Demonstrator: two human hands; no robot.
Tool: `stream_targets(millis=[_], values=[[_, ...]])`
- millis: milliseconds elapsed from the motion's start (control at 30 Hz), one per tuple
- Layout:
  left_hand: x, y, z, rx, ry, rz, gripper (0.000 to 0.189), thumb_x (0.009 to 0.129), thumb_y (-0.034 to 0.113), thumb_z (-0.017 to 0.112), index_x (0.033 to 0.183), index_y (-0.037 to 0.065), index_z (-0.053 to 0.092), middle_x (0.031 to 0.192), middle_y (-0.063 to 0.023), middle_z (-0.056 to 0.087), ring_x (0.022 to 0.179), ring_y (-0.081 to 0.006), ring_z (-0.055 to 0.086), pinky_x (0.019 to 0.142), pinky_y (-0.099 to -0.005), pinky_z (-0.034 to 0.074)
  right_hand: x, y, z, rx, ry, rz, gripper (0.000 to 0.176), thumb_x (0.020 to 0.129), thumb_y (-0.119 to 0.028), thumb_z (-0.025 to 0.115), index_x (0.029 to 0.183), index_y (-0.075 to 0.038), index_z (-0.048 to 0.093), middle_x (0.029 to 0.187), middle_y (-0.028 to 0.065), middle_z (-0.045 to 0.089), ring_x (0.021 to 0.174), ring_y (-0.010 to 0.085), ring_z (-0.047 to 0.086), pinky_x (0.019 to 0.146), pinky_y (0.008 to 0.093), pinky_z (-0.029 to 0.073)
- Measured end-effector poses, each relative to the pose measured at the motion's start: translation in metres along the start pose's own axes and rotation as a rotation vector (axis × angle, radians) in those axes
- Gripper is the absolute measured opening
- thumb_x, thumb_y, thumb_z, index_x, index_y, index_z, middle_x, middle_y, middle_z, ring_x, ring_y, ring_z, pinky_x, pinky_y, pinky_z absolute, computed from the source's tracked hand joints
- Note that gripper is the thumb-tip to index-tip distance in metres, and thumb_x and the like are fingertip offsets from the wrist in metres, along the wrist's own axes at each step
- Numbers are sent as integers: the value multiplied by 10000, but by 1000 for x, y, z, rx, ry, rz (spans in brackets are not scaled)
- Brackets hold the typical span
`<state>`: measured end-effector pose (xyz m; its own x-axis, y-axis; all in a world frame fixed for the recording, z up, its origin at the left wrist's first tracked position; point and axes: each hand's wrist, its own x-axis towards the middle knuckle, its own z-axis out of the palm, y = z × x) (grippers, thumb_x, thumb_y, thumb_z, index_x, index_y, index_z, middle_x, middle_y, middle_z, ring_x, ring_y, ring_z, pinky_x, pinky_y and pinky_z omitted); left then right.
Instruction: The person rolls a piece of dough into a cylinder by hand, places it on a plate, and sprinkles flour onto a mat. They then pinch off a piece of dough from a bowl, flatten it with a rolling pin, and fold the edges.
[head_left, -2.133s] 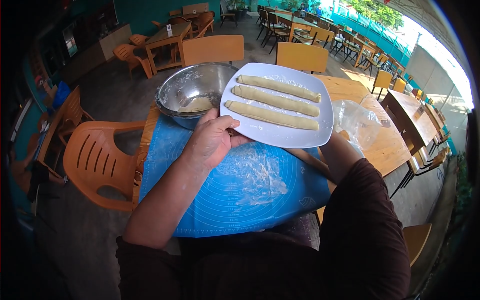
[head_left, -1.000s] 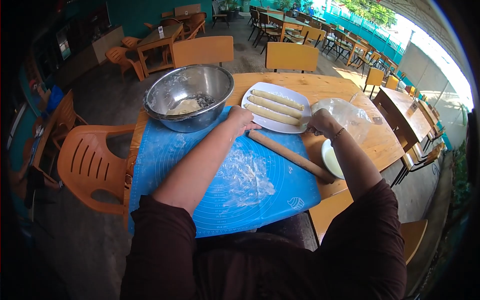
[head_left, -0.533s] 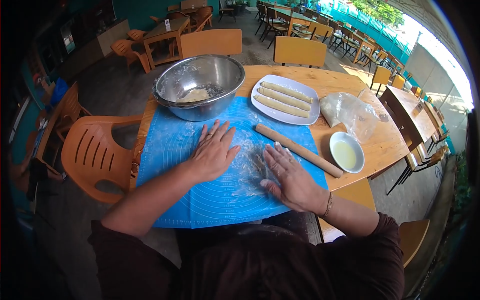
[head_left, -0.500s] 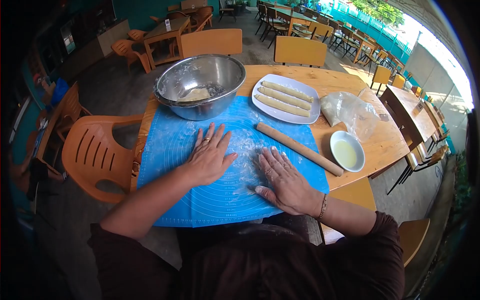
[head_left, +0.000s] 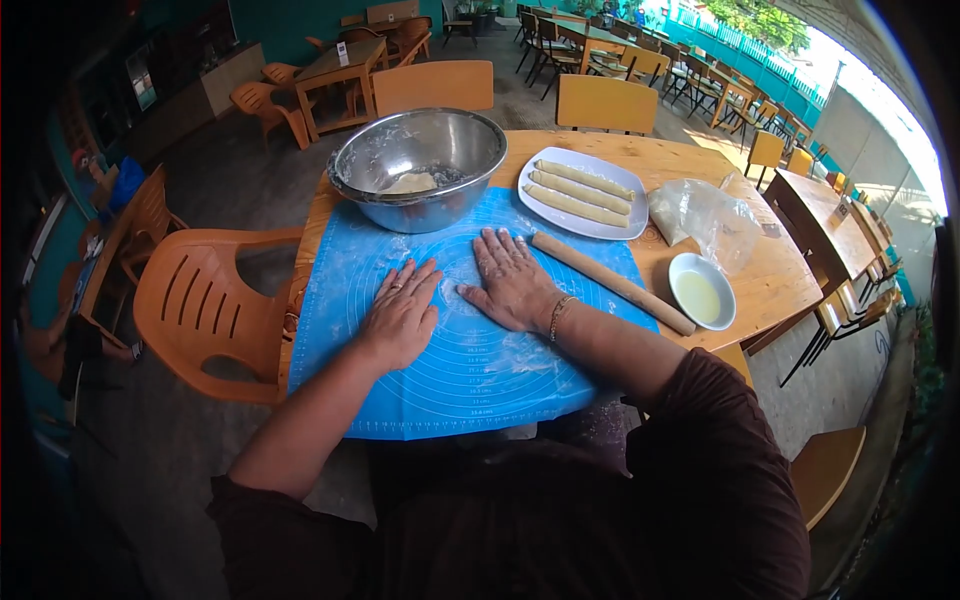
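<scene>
While the dough (head_left: 408, 184) sits in its steel bowl (head_left: 400, 216), the left hand (head_left: 398, 318) lies open on the blue mat (head_left: 330, 335); the right hand (head_left: 518, 285), also open, lies flat (fingers apart). Light, even palms should spread the flour (head_left: 525, 352) best, clear of the rolling pin (head_left: 612, 283) and plated rolls (head_left: 580, 190).

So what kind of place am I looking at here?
Probably an open-sided eatery: rows of tables and chairs, a small stand on a table, and greenery beyond the fence.
</scene>
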<state>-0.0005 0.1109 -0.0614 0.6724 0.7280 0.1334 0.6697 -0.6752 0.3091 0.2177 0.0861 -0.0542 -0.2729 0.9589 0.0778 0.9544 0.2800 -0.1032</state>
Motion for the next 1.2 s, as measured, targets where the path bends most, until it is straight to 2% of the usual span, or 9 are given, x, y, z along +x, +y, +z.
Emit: stream_targets(millis=[133,467,600,733,900,1033,1100,1167,1200], values=[[-2,9,-5,70,-38,-10,526,989,204,381,1476,8,345,1575,-167,273,1480,-340,187,1217,-471,108,-25,23,-8,20,-5,136,828,1000,-581,293,1498,77,217,1569,280,190,1480,392,144,1218,446,114],[3,10,-20,94,-209,-40,561,1015,286,392,1488,-3,305,1601,-156,206,1485,-352,152,1220,-458,114,-110,34,-19,50,-27,14,790,1015,-536,304,1486,95,228,1566,287,189,1478,407,137,1217,462,98],[6,11,-23,85,-219,-45,553,1020,319,408,1473,7,354,1595,-150,230,1477,-354,180,1215,-446,150,-103,47,-14,66,38,83,811,1008,-550,318,1482,102,228,1557,304,195,1477,414,133,1214,477,97],[12,15,-33,68,-228,-83,535,1028,342,379,1438,0,418,1562,-165,307,1455,-340,252,1202,-424,196,-73,11,-5,66,58,41,817,1006,-554,316,1482,103,223,1552,317,191,1474,427,129,1214,484,97],[17,13,-47,-180,-139,-185,578,1030,427,309,1332,-8,542,1393,-193,528,1301,-328,484,1118,-417,333,-31,-47,11,92,15,-274,770,1013,-527,314,1496,68,232,1553,321,178,1471,431,138,1213,488,113],[29,5,-71,-220,-223,-351,602,1037,450,320,1348,-24,523,1389,-216,526,1282,-326,503,1100,-399,358,-8,-51,4,53,-57,-329,715,1021,-496,310,1516,14,235,1572,283,174,1480,399,140,1214,486,114],[39,-18,-61,-651,-129,-411,673,1019,527,335,1416,-6,445,1380,-265,504,1239,-350,534,1029,-423,432,-1,-38,-11,10,-102,-188,725,1017,-495,322,1511,30,238,1578,270,171,1484,385,139,1215,472,124],[47,-11,-64,-802,17,-502,734,997,571,358,1443,-12,385,1378,-294,483,1220,-382,538,986,-437,462,8,-12,-14,2,-132,-5,751,1015,-504,322,1517,41,204,1592,260,134,1491,375,114,1219,467,108],[51,-9,-65,-948,154,-591,805,975,615,381,1469,-19,325,1376,-322,462,1201,-413,543,943,-452,493,5,2,-6,-50,-28,39,699,1010,-476,370,1487,29,285,1538,270,250,1446,389,225,1191,457,195]])
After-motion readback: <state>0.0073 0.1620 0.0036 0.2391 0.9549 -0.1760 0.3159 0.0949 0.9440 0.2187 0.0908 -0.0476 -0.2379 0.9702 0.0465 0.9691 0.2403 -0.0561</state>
